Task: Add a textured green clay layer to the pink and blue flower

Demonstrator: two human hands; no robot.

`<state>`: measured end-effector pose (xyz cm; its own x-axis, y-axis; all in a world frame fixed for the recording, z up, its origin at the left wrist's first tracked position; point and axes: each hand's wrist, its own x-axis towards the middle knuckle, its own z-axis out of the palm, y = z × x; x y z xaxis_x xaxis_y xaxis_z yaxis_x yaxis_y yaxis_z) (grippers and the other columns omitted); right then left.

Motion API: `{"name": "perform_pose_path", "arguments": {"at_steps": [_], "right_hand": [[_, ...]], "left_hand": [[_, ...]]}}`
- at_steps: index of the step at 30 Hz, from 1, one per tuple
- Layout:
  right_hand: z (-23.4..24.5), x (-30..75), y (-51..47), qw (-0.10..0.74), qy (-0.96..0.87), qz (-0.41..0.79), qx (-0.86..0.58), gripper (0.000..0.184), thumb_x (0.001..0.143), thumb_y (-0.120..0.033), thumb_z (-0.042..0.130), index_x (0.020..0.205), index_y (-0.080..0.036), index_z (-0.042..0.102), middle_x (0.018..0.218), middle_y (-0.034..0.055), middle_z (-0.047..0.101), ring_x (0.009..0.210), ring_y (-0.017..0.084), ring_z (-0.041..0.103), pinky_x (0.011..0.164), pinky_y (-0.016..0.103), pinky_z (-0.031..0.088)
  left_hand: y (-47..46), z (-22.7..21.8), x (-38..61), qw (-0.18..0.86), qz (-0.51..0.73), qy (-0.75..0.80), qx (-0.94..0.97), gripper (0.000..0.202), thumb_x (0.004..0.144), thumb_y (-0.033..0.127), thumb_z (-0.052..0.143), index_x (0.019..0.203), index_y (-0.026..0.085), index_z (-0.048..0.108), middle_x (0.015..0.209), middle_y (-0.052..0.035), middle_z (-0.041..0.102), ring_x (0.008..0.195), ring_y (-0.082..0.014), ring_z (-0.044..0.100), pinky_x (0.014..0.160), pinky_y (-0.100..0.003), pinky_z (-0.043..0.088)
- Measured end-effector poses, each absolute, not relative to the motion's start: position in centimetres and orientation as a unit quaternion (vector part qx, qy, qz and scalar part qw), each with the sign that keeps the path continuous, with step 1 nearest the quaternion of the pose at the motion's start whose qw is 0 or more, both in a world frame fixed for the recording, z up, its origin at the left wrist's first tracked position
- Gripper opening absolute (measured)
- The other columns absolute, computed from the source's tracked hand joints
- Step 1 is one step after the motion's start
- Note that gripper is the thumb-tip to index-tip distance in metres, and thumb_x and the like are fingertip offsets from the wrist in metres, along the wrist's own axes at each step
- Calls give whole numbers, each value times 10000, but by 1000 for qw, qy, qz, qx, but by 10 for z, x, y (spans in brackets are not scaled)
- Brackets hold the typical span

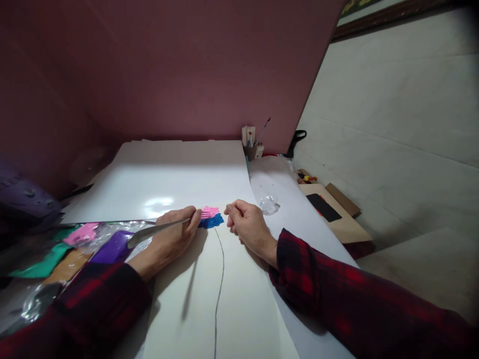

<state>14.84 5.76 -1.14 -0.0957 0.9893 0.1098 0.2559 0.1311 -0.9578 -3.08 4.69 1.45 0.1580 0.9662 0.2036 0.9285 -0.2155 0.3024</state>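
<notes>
Head view: pink clay [212, 210] and blue clay [211, 221] are seen near the middle, laid together on a cream paper [247, 309], the blue on the 6 o'clock side of the pink. From the clay, a dark line [223, 264] is drawn towards 6 o'clock.

On the 9 o'clock side, a fork [159, 231] is held by the left hand [178, 233], its fingers closed narrowly round the handle. The tines are set over the pink clay; how firmly they are pressed cannot be told. The handle's end is pointed between 8 and 9 o'clock.

At 3 o'clock, just beside the clay, the right hand [247, 219] is held with its fingers curled in; whether anything is pinched between them cannot be told. Both arms are covered by checked sleeves [318, 284].

Between 8 and 9 o'clock, a purple packet [114, 247] and a green packet [39, 264] are seen. A white sheet [179, 159] is spread at 11 o'clock. A cup [250, 152] is placed at 1 o'clock, and clear plastic [268, 203] is left on the surface [307, 227] between 2 and 3.
</notes>
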Motion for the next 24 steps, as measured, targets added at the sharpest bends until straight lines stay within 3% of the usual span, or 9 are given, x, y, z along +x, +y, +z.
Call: {"name": "perform_pose_path", "arguments": {"at_steps": [24], "right_hand": [[-14,150,58,443,-613,418,-504,276,917,-390,459,783,-187,589,593,-24,557,451,63,461,405,173,351]], "left_hand": [[45,14,-33,32,167,627,761,308,918,278,325,617,217,297,573,6,426,531,-136,353,570,-299,256]]}}
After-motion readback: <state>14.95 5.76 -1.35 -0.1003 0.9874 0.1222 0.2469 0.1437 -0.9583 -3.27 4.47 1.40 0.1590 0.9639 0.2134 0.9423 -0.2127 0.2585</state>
